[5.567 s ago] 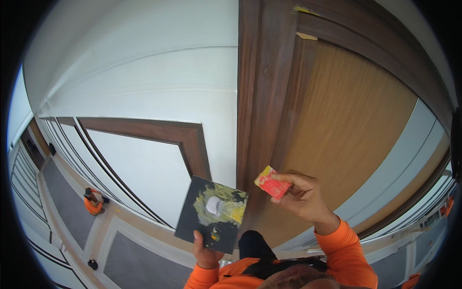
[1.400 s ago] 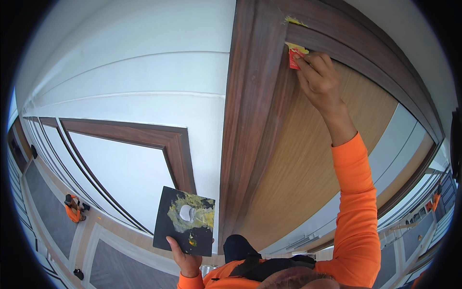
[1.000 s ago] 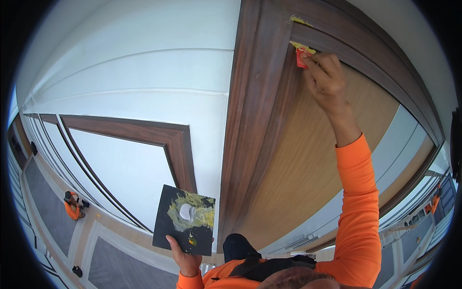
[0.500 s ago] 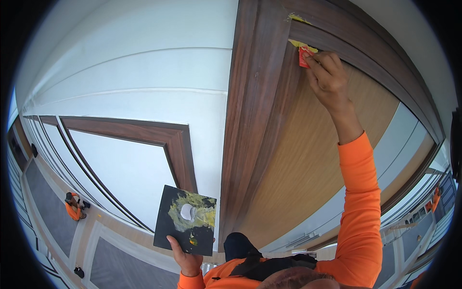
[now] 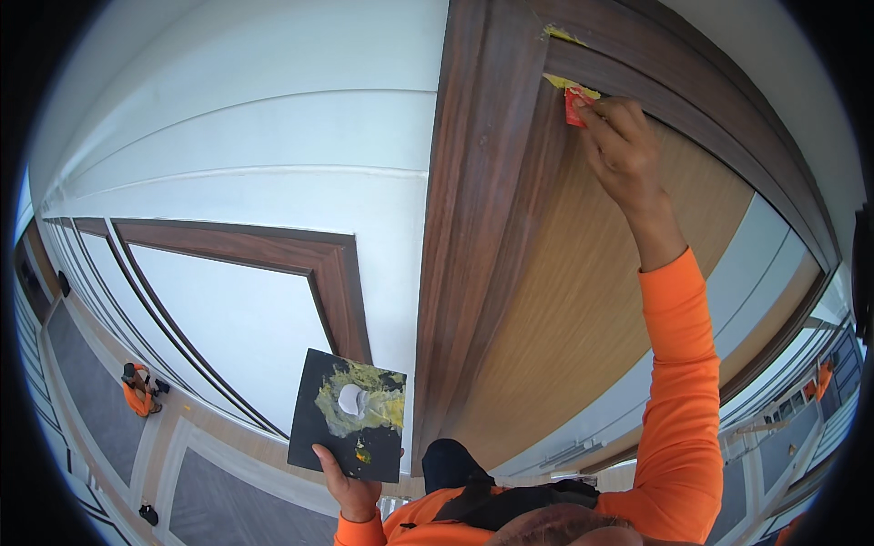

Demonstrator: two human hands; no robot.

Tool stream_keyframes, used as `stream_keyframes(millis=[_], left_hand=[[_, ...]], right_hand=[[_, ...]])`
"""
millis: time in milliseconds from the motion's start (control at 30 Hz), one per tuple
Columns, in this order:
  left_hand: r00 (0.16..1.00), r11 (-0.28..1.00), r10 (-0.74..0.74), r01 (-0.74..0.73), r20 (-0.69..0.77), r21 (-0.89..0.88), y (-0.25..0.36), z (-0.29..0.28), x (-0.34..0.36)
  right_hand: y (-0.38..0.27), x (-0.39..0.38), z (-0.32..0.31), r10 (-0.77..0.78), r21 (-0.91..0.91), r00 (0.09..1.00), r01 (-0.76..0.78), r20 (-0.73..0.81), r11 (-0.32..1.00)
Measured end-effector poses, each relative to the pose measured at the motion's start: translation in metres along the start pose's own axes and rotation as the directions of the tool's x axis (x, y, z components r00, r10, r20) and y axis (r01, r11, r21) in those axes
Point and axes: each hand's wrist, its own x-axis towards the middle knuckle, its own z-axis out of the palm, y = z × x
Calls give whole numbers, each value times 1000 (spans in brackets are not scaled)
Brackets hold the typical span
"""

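Observation:
High on the right, my right hand (image 5: 621, 150) is closed round a small red scraper (image 5: 577, 107). The scraper's far edge touches yellow filler (image 5: 557, 82) at the inner corner of a dark brown wood frame (image 5: 496, 164). A second yellow smear (image 5: 566, 35) lies just beyond, on the frame's joint. At lower centre, my left hand (image 5: 350, 487) grips a black square board (image 5: 319, 437) by its near edge, thumb on top and the other fingers hidden. On the board sit a white lump of paste (image 5: 351, 399) and streaks of yellowish filler (image 5: 387, 407).
A light wood panel (image 5: 628, 282) fills the frame. White wall (image 5: 273, 127) stretches to the left, with another brown frame (image 5: 341, 273) on it. A person in orange (image 5: 139, 396) sits on the floor at far left; another orange-clad person (image 5: 824, 378) is at far right.
The board in my left hand has shifted very slightly to the left. My right hand and the red scraper stay almost in place at the frame's corner.

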Motion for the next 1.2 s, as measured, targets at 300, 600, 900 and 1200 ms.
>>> stream_keyframes(millis=[300, 600, 900, 1200], left_hand=[[1000, 1000, -11, 11, 5, 7, 5, 3, -1], [1000, 1000, 16, -16, 20, 9, 5, 4, -1], [1000, 1000, 7, -7, 27, -3, 2, 0, 2], [1000, 1000, 2, -2, -13, -3, 0, 2, 1]], right_hand=[[-7, 4, 2, 20, 28, 999, -21, 28, 999], [-9, 10, 3, 11, 47, 999, -13, 30, 999], [-8, 13, 10, -24, -7, 1000, 24, -9, 1000], [-2, 14, 13, -92, -57, 995, 90, -25, 994]])
